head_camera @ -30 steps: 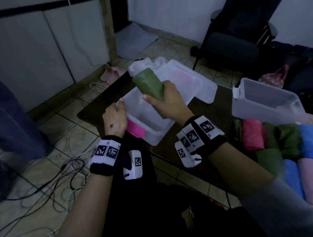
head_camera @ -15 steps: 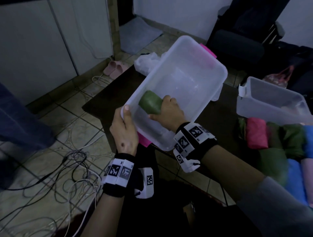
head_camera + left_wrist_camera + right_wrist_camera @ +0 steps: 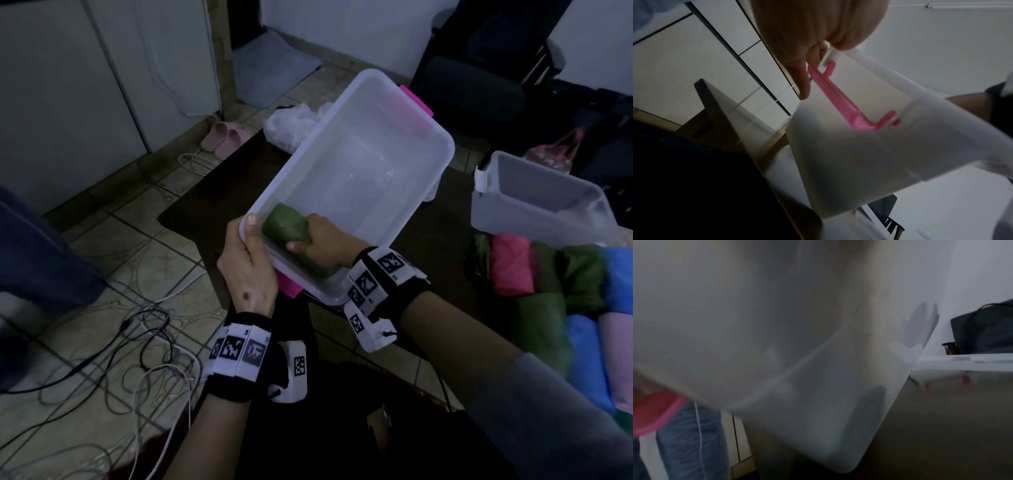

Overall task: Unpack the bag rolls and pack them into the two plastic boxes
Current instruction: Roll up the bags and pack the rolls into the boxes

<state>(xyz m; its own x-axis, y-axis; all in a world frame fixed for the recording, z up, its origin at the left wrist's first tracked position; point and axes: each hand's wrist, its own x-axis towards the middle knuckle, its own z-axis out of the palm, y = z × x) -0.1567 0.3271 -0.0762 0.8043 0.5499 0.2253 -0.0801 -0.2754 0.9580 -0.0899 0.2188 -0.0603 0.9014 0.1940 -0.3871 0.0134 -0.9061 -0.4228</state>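
Now, with your left hand (image 3: 247,270) clamped on the tilted plastic box's (image 3: 356,178) rim, seat the green bag roll (image 3: 291,236) your right hand (image 3: 318,243) grips snugly against the near wall, lengthwise.

We lose the right wrist view to the blurred plastic box (image 3: 797,337) wall; beside it, stacked rolls (image 3: 589,308) get cut off.

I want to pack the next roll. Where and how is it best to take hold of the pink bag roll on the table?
Probably grip the pink bag roll across its middle, coming from above: it lies flat, its top bare, while green rolls press against its side, so only the top is free for the hands.
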